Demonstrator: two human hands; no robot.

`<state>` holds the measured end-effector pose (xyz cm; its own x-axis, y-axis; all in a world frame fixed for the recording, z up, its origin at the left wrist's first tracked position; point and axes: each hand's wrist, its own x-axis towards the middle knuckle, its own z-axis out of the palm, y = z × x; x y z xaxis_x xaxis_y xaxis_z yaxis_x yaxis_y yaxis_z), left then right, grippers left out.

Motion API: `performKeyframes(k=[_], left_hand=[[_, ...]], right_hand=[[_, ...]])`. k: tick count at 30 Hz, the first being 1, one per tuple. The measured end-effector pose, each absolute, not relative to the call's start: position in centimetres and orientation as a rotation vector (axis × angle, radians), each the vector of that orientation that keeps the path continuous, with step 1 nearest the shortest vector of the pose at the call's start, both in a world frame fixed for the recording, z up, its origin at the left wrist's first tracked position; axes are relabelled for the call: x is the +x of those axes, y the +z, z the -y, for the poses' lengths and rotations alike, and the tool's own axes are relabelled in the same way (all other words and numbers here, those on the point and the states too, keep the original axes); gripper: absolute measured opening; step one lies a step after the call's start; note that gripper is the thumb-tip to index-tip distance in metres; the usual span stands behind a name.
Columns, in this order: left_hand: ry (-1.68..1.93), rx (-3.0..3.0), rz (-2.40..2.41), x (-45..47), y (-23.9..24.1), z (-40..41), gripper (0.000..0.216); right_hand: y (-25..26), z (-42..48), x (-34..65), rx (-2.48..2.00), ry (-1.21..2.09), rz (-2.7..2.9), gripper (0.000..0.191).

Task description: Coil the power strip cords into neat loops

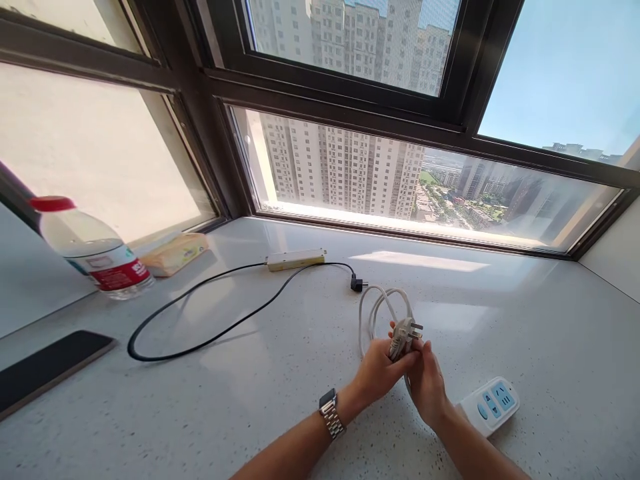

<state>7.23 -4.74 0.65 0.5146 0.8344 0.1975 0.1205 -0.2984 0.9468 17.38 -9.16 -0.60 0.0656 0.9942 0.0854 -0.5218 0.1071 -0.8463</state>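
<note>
A white three-prong plug [406,333] with metal prongs pointing right is held in my left hand [377,372], whose fingers are closed round it. Loops of white power cord [367,313] rise behind the plug. My right hand [427,388] is pressed up against the left, its fingers closed about the cord just below the plug; the exact grip is partly hidden. A white power strip [493,403] with light-blue socket panels lies right of my right wrist, partly covered by the forearm. A watch [331,412] is on my left wrist.
Beyond the hands, a black cable with a black plug [357,284] runs to a yellow-and-white box [296,260]. At left are a red-capped water bottle [95,250], a tissue pack [175,255] and a dark phone [50,370]. Windows border the speckled white counter [280,407].
</note>
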Motion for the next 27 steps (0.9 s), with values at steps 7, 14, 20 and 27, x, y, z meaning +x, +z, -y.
performKeyframes(k=[7,14,20,27], left_hand=[[0.664,1.892,-0.631,6.5,1.0,5.1,0.016],[0.430,2.033,-0.553,6.3,1.4,5.7,0.017],[0.363,2.050,-0.673,6.8,0.5,5.8,0.027],[0.466,2.077,-0.686,7.3,-0.4,5.4,0.007]], right_hand=[[1.5,9.3,18.4,-0.777,1.542,0.698,0.065],[3.3,9.2,20.1,-0.677,1.647,0.560,0.050],[3.0,8.1,22.5,-0.581,1.598,0.423,0.021],[2.9,7.1,24.8,-0.626,1.514,0.425,0.010]])
